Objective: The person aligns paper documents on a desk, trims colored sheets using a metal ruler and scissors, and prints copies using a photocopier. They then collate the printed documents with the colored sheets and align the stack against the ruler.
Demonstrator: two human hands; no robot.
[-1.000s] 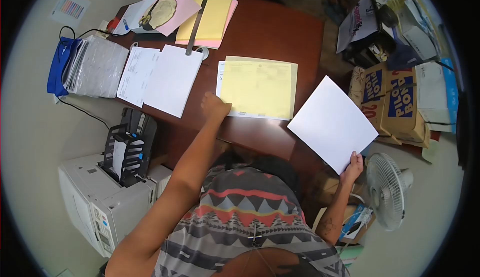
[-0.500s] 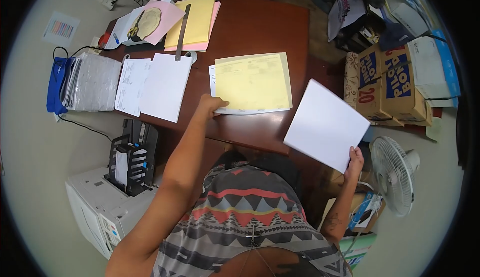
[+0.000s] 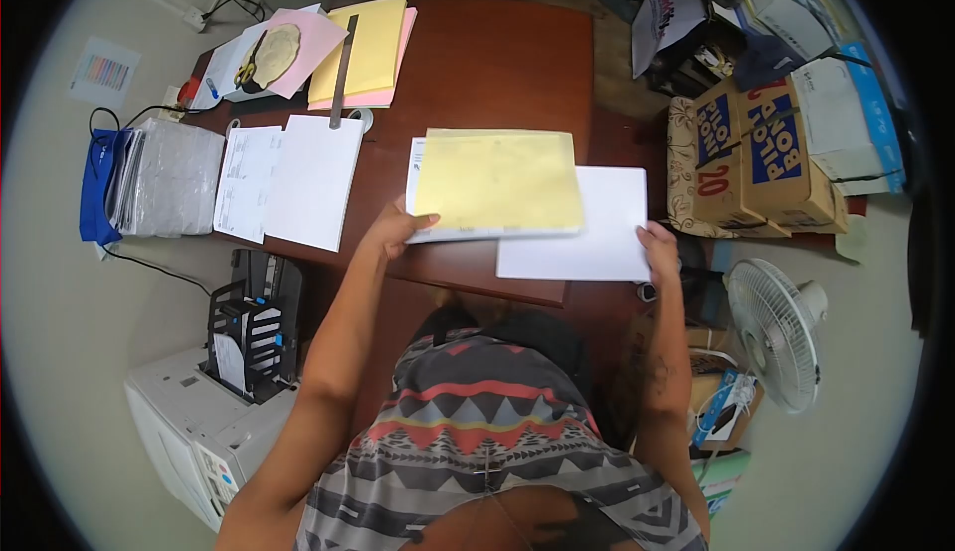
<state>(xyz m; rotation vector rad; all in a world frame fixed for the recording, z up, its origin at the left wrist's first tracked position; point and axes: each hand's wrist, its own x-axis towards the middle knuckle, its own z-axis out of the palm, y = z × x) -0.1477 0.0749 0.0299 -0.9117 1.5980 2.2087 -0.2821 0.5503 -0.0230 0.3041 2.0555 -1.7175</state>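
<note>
A stack of yellow and white paper forms [image 3: 497,183] is pinched at its lower left corner by my left hand [image 3: 395,230], thumb on top. My right hand [image 3: 659,251] grips the right edge of a white paper stack [image 3: 602,228]. The left part of that white stack is hidden under the yellow forms. Both overlap the front right part of the brown desk [image 3: 507,64].
Left on the desk are another white stack [image 3: 316,178], printed sheets [image 3: 249,183], a metal ruler [image 3: 344,74], yellow folders [image 3: 373,44] and scissors [image 3: 247,72]. A printer [image 3: 189,402] stands front left. Boxes [image 3: 766,153] and a fan [image 3: 771,332] are at right.
My right hand has brought the white stack leftward, turned it straighter, and slid it partly beneath the yellow forms. My left hand has lifted the forms' near edge slightly.
</note>
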